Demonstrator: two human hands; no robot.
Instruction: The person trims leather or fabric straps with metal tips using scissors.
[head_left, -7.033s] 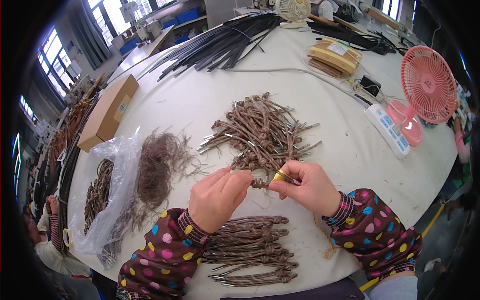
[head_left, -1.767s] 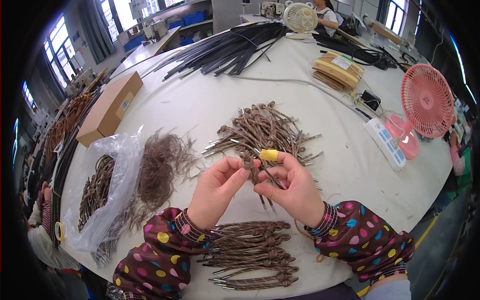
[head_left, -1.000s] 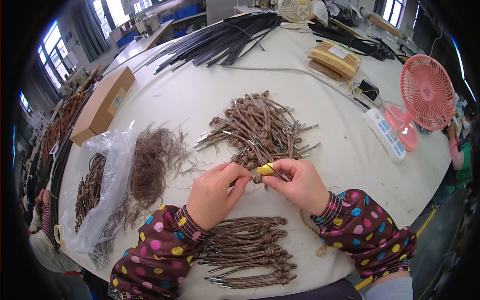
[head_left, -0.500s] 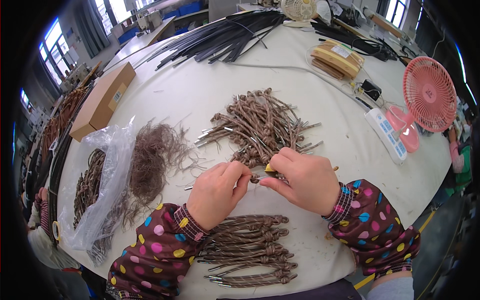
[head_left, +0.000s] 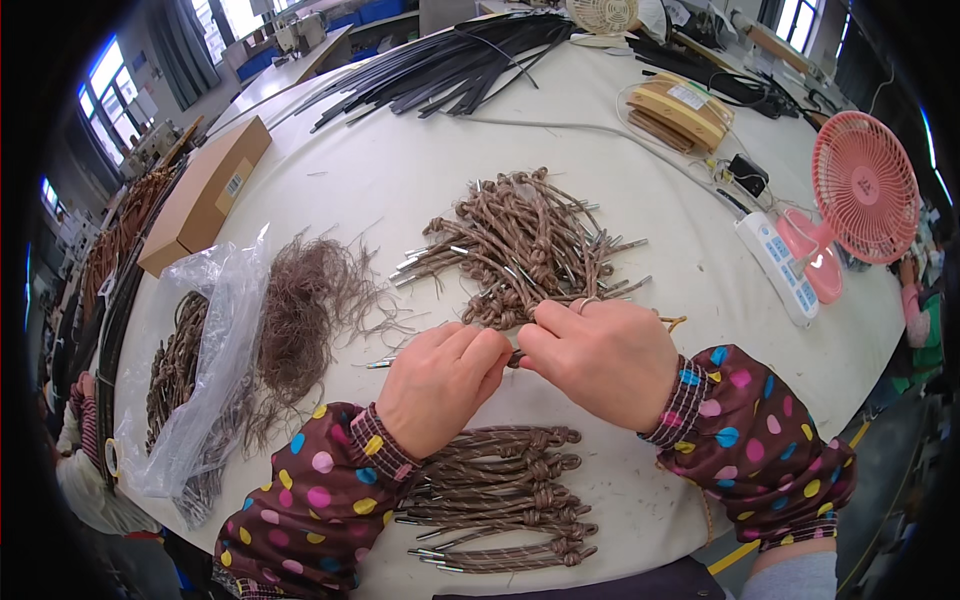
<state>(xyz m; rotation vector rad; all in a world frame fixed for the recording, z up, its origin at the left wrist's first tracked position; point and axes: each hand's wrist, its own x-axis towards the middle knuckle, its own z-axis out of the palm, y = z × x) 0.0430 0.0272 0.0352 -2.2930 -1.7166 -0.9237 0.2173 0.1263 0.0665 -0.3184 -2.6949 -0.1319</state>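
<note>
My left hand (head_left: pixel 437 385) is closed around a brown knotted cord (head_left: pixel 515 358), and silvery cord tips (head_left: pixel 380 364) stick out on its left side. My right hand (head_left: pixel 607 362) pinches the same cord from the other side, fingertips nearly touching the left ones. A small ring (head_left: pixel 590 304) shows at the top of the right fingers; what it belongs to is hidden. Just beyond both hands lies a tangled pile of knotted brown cords (head_left: pixel 530 235) with metal tips. Nearer to me, several similar cords (head_left: pixel 510 492) are laid in a row, knots to the right.
Left of the hands are a heap of loose brown thread (head_left: pixel 300 310), a clear plastic bag (head_left: pixel 215 350) over more cords, and a cardboard box (head_left: pixel 205 195). To the right stand a pink fan (head_left: pixel 862 190) and a white power strip (head_left: pixel 775 265). Black strips (head_left: pixel 440 70) lie at the back.
My right hand has turned and its fingers have closed over the cord. The yellow piece that showed at its fingertips is now out of sight. The left hand stays nearly in place.
</note>
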